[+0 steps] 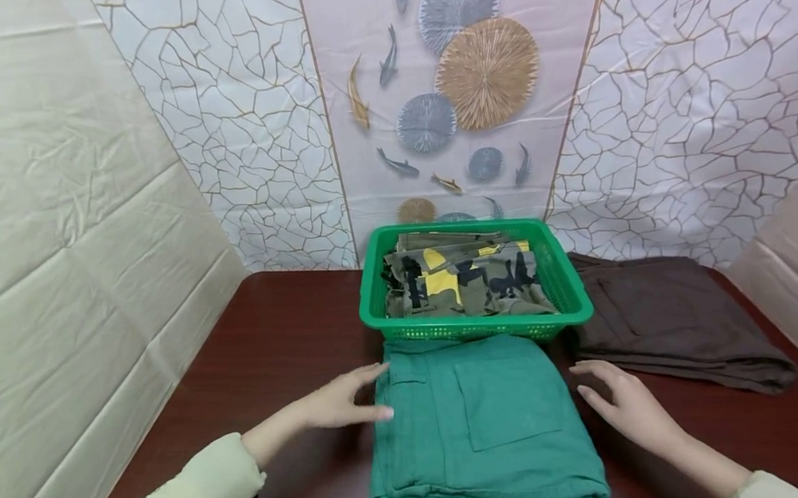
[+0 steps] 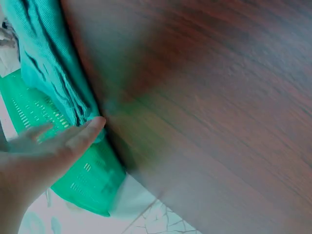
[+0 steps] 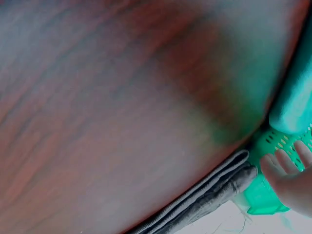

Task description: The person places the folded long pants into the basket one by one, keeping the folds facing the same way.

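Observation:
Folded green trousers (image 1: pixel 503 413) lie on the table in front of the basket, a patch pocket facing up. My left hand (image 1: pixel 344 400) is at their left edge, thumb and fingers spread; in the left wrist view its fingertips (image 2: pixel 97 124) are beside the layered fold, and I cannot tell whether they touch it. On the other side, my right hand (image 1: pixel 622 403) hovers just off the right edge with loosely bent fingers and nothing held. The right wrist view shows that hand (image 3: pixel 290 180) between the green trousers (image 3: pixel 295 107) and a dark folded garment (image 3: pixel 204 195).
Behind the green trousers stands a green plastic basket (image 1: pixel 482 324) holding folded camouflage clothing (image 1: pixel 472 278) with yellow patches. The dark brown folded garment (image 1: pixel 672 321) lies at the right on the dark wooden table (image 1: pixel 286 328). Patterned cloth walls (image 1: pixel 255 119) enclose the table.

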Demonstrator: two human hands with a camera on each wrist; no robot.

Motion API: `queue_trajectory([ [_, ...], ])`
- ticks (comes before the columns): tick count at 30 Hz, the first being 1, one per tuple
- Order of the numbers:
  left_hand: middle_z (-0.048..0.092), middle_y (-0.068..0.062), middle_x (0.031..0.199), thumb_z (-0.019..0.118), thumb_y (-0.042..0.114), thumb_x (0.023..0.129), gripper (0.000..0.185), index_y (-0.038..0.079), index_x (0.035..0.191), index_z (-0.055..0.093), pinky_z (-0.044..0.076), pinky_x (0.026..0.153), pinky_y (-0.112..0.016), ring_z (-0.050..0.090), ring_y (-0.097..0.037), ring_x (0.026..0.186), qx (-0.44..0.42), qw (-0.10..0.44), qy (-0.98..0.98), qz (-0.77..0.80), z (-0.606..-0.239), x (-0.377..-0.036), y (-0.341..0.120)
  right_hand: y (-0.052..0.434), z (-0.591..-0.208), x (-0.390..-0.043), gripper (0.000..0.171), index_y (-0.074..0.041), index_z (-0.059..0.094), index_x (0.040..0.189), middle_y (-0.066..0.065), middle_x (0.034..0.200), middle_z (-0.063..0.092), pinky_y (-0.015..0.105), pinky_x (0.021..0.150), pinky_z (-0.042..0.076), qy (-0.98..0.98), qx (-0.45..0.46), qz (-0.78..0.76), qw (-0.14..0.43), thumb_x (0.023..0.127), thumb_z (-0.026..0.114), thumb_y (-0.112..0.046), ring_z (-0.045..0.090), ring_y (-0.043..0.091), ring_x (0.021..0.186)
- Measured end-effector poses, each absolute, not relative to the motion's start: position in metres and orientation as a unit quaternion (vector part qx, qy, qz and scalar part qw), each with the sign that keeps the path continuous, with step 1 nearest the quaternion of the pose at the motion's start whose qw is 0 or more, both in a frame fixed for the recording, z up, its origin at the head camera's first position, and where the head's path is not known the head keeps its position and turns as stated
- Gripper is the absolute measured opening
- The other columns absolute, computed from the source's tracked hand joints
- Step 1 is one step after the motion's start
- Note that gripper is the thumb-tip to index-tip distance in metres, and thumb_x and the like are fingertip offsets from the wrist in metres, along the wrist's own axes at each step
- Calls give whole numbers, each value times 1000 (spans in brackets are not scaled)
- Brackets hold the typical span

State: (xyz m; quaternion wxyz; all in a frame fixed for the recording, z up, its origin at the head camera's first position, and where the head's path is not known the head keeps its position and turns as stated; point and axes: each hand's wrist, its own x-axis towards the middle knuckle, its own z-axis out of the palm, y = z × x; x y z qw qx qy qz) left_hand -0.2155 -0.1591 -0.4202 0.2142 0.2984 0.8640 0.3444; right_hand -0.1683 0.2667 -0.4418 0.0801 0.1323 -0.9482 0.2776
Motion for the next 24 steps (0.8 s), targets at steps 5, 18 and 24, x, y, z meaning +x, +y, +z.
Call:
queue_trajectory([
  [5, 48, -22, 137, 56, 37, 94, 60, 1, 141, 41, 50, 91, -49, 50, -37, 123, 140, 210, 838, 483, -417, -221, -165, 275, -437, -167, 29, -2, 61, 119, 19, 118, 62, 38, 73, 52, -947, 110, 297, 46, 93, 59, -14, 61, 32, 103],
  [18, 49, -22, 138, 39, 43, 100, 60, 3, 145, 34, 53, 88, -46, 57, -34, 117, -36, 323, 722, 611, -411, -228, -171, 300, -422, -178, 47, 6, 41, 137, 0, 112, 64, 37, 87, 54, -747, 31, 608, -268, 102, 42, -24, 64, 11, 99],
  [24, 49, -21, 136, 37, 44, 100, 61, 1, 143, 36, 52, 90, -46, 59, -29, 114, -71, 356, 695, 620, -415, -226, -172, 308, -424, -182, 50, 1, 37, 142, -3, 114, 62, 41, 94, 50, -680, 3, 643, -352, 102, 39, -30, 62, 13, 103],
])
